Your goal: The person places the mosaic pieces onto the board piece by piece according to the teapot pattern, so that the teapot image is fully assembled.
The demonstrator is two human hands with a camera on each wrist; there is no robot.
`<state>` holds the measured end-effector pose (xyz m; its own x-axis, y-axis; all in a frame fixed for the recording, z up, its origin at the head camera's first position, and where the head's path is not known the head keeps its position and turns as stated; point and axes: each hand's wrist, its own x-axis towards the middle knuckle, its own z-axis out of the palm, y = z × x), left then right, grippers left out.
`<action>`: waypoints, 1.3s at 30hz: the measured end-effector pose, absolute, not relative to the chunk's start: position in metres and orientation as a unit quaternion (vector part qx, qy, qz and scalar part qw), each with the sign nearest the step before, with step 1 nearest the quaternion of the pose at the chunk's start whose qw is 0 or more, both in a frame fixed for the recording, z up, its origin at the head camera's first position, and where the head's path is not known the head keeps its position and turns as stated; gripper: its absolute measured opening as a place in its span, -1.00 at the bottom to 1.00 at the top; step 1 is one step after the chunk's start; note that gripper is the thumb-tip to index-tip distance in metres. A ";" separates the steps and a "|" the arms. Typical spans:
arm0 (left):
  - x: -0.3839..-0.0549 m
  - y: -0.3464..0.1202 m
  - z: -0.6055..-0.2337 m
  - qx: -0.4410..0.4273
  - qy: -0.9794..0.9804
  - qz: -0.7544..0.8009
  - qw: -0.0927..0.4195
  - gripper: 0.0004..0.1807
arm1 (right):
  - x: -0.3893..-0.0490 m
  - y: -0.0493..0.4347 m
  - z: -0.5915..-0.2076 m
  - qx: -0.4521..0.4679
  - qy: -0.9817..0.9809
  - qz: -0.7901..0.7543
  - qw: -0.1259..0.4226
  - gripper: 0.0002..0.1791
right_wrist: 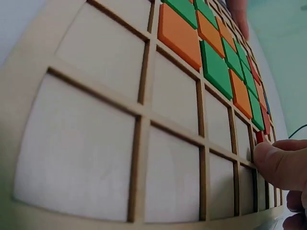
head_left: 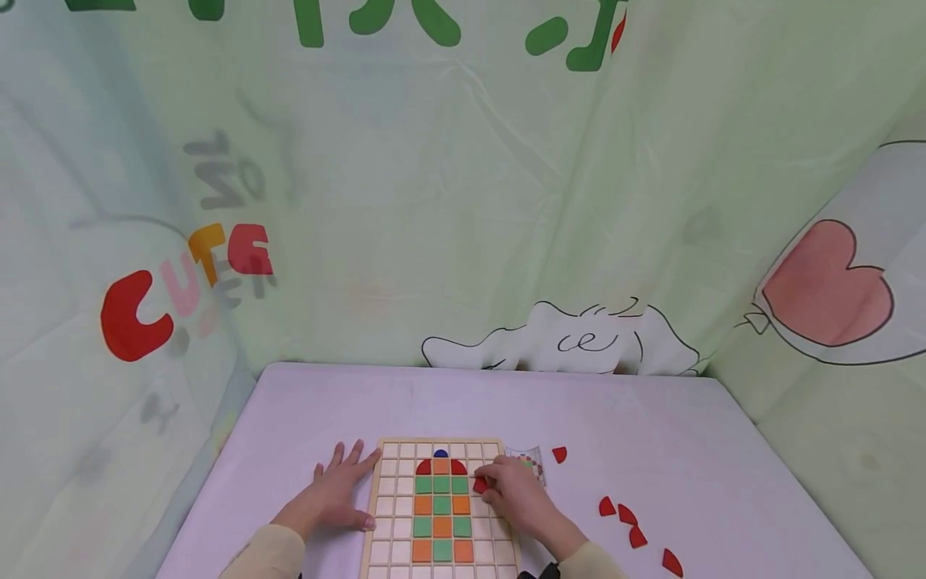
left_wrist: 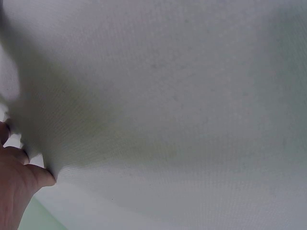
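Observation:
A wooden grid board (head_left: 393,507) lies on the table, its middle columns filled with green square tiles (head_left: 442,505) and orange square tiles (head_left: 422,551). Near its far end are red quarter-round tiles (head_left: 424,467) and a blue rounded piece (head_left: 440,454). My left hand (head_left: 334,494) rests along the left edge with fingers spread, a fingertip and the thumb at the frame. Between thumb and fingers my right hand (head_left: 521,492) pinches a red quarter-round tile (head_left: 481,485), just right of the green row. The right wrist view shows the pinched tile (right_wrist: 260,137) at the grid cells, partly covered by fingers.
Several loose red quarter-round tiles (head_left: 607,506) lie on the table (head_left: 694,474) to the right, one tile (head_left: 559,455) farther back. A printed pattern card (head_left: 534,457) sits beside the board, partly under the right hand. Printed curtains (head_left: 405,241) enclose the table.

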<state>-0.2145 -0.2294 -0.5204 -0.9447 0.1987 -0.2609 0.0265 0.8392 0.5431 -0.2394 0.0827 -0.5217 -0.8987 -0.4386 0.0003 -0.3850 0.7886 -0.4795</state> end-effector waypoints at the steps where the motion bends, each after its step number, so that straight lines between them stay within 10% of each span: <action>1: -0.214 -0.230 -0.521 0.061 0.946 0.279 0.155 0.22 | -0.240 0.082 -0.522 -0.222 0.944 -0.238 0.056 -0.72; 19: -0.213 -0.229 -0.521 0.061 0.947 0.274 0.156 0.21 | -0.243 0.082 -0.523 -0.226 0.935 -0.260 0.082 -0.71; 39: -0.215 -0.230 -0.522 0.055 0.948 0.271 0.156 0.22 | -0.236 0.085 -0.525 -0.235 0.950 -0.206 -0.004 -0.85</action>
